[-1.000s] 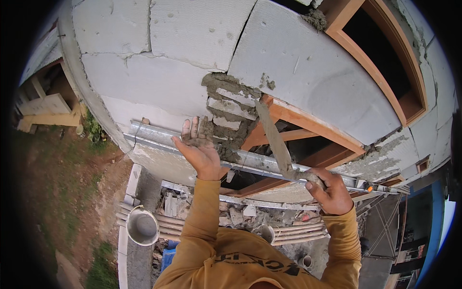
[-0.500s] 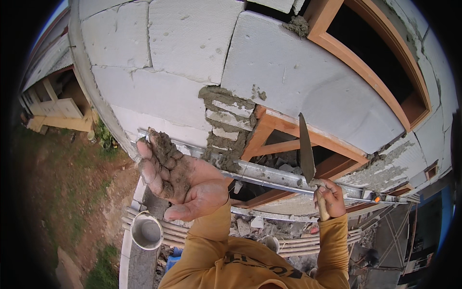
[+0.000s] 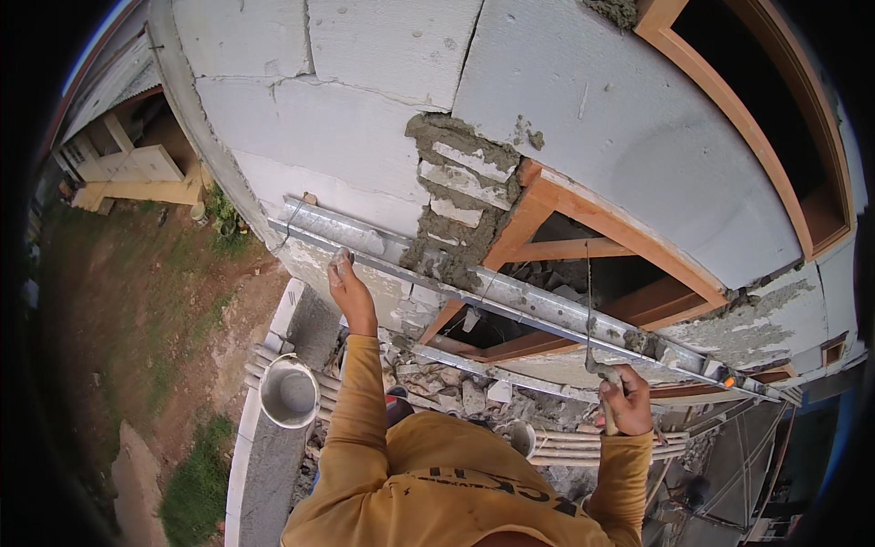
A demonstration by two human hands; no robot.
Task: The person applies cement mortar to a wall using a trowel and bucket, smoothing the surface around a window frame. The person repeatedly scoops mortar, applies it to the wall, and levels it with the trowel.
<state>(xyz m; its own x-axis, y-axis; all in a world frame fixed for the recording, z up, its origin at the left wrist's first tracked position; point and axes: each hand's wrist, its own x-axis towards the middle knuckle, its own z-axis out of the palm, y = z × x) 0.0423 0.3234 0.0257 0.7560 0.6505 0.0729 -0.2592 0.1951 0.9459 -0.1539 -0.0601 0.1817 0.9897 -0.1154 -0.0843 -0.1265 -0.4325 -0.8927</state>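
Observation:
My left hand is at the near edge of the long metal channel, fingers curled and mortar-smeared; what they hold, if anything, is unclear. My right hand grips the wooden handle of a trowel, its thin blade upright and seen edge-on against the channel and the window opening. Above the channel, rough grey mortar surrounds narrow white block pieces, stacked beside an orange wooden frame with a crossbar.
Large white blocks form the wall, with another wooden frame upper right. A bucket stands on bamboo poles by a concrete ledge. Rubble lies behind me. At left, a dirt yard and a small building.
My left hand was palm up with a lump of mortar; it has turned and curled at the channel. The trowel blade has turned edge-on. The view has shifted.

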